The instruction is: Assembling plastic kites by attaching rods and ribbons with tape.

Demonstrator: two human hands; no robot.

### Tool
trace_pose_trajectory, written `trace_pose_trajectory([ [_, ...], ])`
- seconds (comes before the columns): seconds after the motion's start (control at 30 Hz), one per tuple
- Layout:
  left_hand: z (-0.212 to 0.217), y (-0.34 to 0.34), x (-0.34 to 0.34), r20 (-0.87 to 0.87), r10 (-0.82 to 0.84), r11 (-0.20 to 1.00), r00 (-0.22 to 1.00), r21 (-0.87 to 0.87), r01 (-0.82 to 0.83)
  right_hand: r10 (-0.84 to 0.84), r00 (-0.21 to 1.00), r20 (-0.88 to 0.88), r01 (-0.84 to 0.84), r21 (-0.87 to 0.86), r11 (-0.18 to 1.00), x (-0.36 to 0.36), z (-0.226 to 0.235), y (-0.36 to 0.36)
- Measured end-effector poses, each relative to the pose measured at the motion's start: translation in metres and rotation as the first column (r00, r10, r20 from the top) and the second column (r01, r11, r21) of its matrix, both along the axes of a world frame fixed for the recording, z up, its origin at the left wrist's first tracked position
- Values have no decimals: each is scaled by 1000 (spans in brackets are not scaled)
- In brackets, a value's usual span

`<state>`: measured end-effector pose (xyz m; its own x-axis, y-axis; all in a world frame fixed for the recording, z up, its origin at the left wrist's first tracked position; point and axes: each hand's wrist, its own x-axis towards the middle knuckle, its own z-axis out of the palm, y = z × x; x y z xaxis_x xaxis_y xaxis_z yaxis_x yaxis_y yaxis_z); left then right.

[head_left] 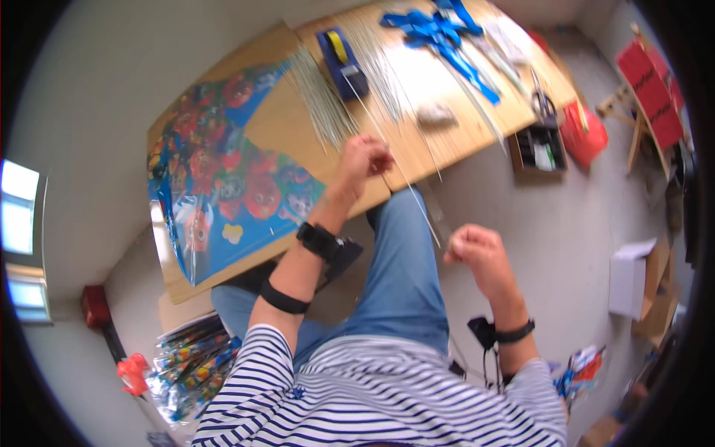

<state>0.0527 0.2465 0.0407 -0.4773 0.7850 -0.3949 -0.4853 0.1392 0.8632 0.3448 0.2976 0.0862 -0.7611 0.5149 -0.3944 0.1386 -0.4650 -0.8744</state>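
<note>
A: Where's the rod, taking the tape dispenser (342,65) as landmark?

B: Thin white rod (414,199). Far tip by the dispenser's near end; long axis slants from there toward the wearer and rightward, out past the table edge (302,240).

A: Nearer hand?

B: Left hand (366,158), on the wearer's side of the dispenser. Fingers curled narrow, tips right at the rod's middle stretch. Blurred; cannot tell whether they grip it or only meet it.

A: And the right?

B: Right hand (477,250) is farther from the dispenser, rightward and toward the wearer. Fingers folded in, nothing showing in them. The rod's near tip lies just beside the thumb, to its left, with a narrow gap.

A: Obstructions?

B: The dispenser itself crowds the far tip. Loose rods left of it (320,97) and loose rods right of it (376,67), all thin enough to confuse. Printed film sheet (249,175) spreads leftward and wearer-side of the dispenser. Off to its right: grey lump (436,115), blue strips (432,31), then scissors (544,103) farthest. Nothing seen between near tip and right thumb.
</note>
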Motion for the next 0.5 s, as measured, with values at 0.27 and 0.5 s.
trace_pose_trajectory([
  [0.27, 21, 1, 10, -51, -27, 999, 998, -44, 25, -3, 999, 45, 5, -46, 999, -1, 0, 6],
  [0.5, 10, 1, 15, -21, -5, 998, 1000, -63, 4, 0, 999, 35, 0, -7, 1000, 3, -6, -1],
])
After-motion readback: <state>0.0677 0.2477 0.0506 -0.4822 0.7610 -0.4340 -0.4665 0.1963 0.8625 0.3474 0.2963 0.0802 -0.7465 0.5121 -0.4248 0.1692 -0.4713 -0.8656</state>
